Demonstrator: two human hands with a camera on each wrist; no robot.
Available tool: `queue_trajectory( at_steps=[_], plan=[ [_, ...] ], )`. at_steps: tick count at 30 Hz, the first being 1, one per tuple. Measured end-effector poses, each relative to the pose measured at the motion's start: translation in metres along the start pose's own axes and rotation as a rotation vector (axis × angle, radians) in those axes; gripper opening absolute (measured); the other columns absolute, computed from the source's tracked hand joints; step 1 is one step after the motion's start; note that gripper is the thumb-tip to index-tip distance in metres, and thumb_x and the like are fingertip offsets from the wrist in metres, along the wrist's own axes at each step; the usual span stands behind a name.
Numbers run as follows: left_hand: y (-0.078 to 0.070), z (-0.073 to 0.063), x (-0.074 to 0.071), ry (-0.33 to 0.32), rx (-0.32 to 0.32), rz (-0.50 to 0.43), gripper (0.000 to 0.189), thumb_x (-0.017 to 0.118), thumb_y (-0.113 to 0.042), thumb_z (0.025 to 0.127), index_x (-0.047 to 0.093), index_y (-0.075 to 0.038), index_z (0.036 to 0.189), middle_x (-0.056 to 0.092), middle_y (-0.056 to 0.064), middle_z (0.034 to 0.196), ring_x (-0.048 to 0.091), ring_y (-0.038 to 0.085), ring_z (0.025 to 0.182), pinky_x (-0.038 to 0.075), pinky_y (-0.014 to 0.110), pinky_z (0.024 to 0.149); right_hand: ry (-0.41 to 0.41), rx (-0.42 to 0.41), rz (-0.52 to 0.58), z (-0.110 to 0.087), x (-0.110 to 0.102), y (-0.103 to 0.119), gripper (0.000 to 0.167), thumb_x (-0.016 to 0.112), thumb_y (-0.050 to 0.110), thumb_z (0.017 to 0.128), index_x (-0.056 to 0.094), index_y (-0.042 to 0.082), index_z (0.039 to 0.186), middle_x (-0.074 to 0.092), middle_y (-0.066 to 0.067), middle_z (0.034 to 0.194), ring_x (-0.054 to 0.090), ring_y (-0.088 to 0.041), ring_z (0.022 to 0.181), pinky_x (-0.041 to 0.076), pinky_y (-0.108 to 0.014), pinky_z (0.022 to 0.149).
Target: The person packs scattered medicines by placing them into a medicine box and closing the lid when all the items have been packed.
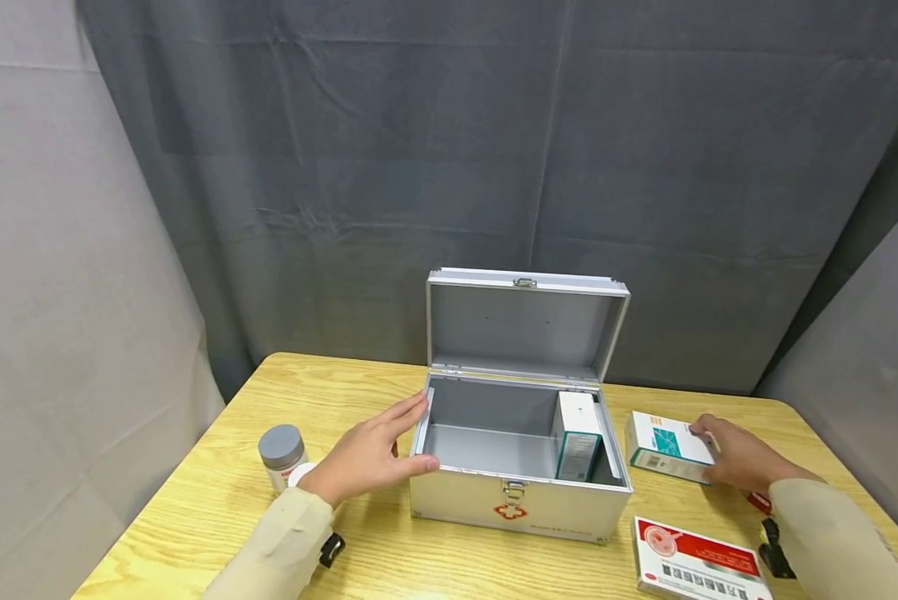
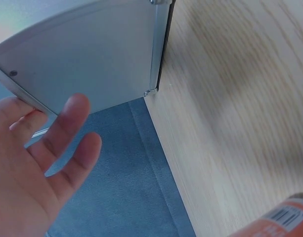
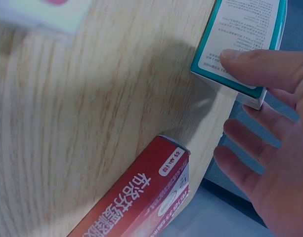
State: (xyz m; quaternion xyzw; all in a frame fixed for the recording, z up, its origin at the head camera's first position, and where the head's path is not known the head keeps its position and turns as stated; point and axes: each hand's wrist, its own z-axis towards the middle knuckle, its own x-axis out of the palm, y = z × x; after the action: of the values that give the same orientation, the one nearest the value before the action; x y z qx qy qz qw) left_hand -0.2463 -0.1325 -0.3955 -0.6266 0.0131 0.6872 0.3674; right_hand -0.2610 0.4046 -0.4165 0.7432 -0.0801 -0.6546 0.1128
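Note:
A silver first-aid case (image 1: 561, 510) stands on the table with its lid raised. Inside, against its right wall, is an upright white and teal medicine box (image 1: 578, 446). My left hand (image 1: 369, 454) rests at the case's left side, thumb over the front corner and fingers along the rim; its fingers look loose in the left wrist view. To the right of the case, my right hand (image 1: 741, 457) pinches the end of another white and teal medicine box (image 1: 662, 442), thumb on the printed side (image 3: 242, 44) and a fingertip under the far edge.
A white jar with a grey lid (image 1: 281, 447) stands left of the case, beside a partly hidden white item (image 1: 300, 473). In front on the right lies a red and white medicine box (image 1: 699, 562). A red box (image 3: 136, 192) sits near the right forearm.

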Motion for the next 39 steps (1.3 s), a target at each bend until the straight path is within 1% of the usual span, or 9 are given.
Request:
queue_trajectory(
  at_steps=[18,20,22,24,26,27,30,36,39],
  plan=[
    [0.000,0.002,0.002,0.009,0.001,0.012,0.088,0.060,-0.071,0.083,0.033,-0.028,0.155,0.027,-0.016,0.164,0.048,-0.002,0.061,0.042,0.022,0.066,0.009,-0.025,-0.040,-0.003,-0.006,-0.003,0.068,0.087,0.019,0.069,0.050,-0.004,0.122,0.053,-0.037,0.126,0.054,-0.050,0.108,0.045,-0.069,0.093],
    [0.000,0.002,0.001,0.007,0.003,0.014,0.088,0.060,-0.071,0.083,0.033,-0.028,0.155,0.028,-0.015,0.164,0.050,-0.001,0.062,0.046,0.026,0.070,0.011,-0.023,-0.035,-0.004,-0.007,-0.003,0.069,0.088,0.021,0.070,0.050,-0.004,0.122,0.053,-0.037,0.126,0.055,-0.048,0.106,0.045,-0.069,0.092],
    [-0.001,0.002,0.001,0.001,0.006,0.014,0.089,0.060,-0.071,0.083,0.034,-0.027,0.155,0.028,-0.014,0.164,0.054,0.000,0.068,0.052,0.033,0.080,0.011,-0.025,-0.028,-0.004,-0.008,-0.003,0.069,0.088,0.022,0.070,0.050,-0.005,0.122,0.054,-0.037,0.125,0.055,-0.045,0.103,0.046,-0.067,0.091],
    [-0.001,0.001,0.000,-0.002,0.010,0.010,0.089,0.060,-0.072,0.083,0.034,-0.027,0.155,0.028,-0.014,0.164,0.055,0.002,0.069,0.052,0.040,0.090,0.012,-0.027,-0.020,-0.004,-0.009,-0.002,0.070,0.088,0.024,0.070,0.050,-0.006,0.122,0.055,-0.036,0.124,0.055,-0.042,0.101,0.048,-0.065,0.089],
    [-0.001,0.001,0.000,-0.003,0.012,0.006,0.089,0.060,-0.072,0.083,0.034,-0.027,0.155,0.028,-0.013,0.164,0.054,0.002,0.067,0.051,0.042,0.093,0.008,-0.037,-0.013,-0.005,-0.009,-0.002,0.070,0.087,0.024,0.072,0.050,-0.007,0.122,0.055,-0.036,0.123,0.055,-0.041,0.100,0.048,-0.063,0.087],
    [-0.001,0.001,0.000,-0.001,0.011,0.002,0.089,0.060,-0.072,0.083,0.034,-0.027,0.155,0.028,-0.014,0.164,0.053,0.001,0.066,0.052,0.041,0.090,0.005,-0.040,-0.011,-0.006,-0.009,-0.002,0.070,0.086,0.025,0.072,0.050,-0.007,0.122,0.054,-0.036,0.123,0.055,-0.041,0.101,0.048,-0.063,0.087],
    [-0.001,0.001,0.000,0.007,0.005,-0.003,0.088,0.061,-0.070,0.083,0.033,-0.027,0.155,0.027,-0.015,0.164,0.050,0.002,0.060,0.050,0.036,0.081,-0.021,-0.045,-0.012,-0.009,-0.010,-0.001,0.071,0.085,0.026,0.073,0.050,-0.007,0.124,0.053,-0.037,0.124,0.054,-0.045,0.105,0.048,-0.064,0.086],
    [0.001,0.001,0.001,0.005,0.003,0.015,0.088,0.060,-0.070,0.084,0.034,-0.026,0.155,0.027,-0.014,0.164,0.054,0.001,0.066,0.051,0.045,0.095,-0.101,-0.054,-0.023,-0.013,-0.014,0.005,0.073,0.081,0.029,0.074,0.050,-0.008,0.129,0.050,-0.038,0.124,0.055,-0.048,0.105,0.049,-0.065,0.083],
    [0.001,0.001,0.001,0.010,-0.002,0.013,0.088,0.060,-0.072,0.083,0.034,-0.027,0.155,0.027,-0.014,0.164,0.050,0.000,0.061,0.051,0.044,0.093,-0.144,-0.067,-0.034,-0.015,-0.016,0.009,0.074,0.080,0.029,0.075,0.051,-0.008,0.131,0.049,-0.037,0.122,0.056,-0.046,0.101,0.049,-0.064,0.081]
  ],
)
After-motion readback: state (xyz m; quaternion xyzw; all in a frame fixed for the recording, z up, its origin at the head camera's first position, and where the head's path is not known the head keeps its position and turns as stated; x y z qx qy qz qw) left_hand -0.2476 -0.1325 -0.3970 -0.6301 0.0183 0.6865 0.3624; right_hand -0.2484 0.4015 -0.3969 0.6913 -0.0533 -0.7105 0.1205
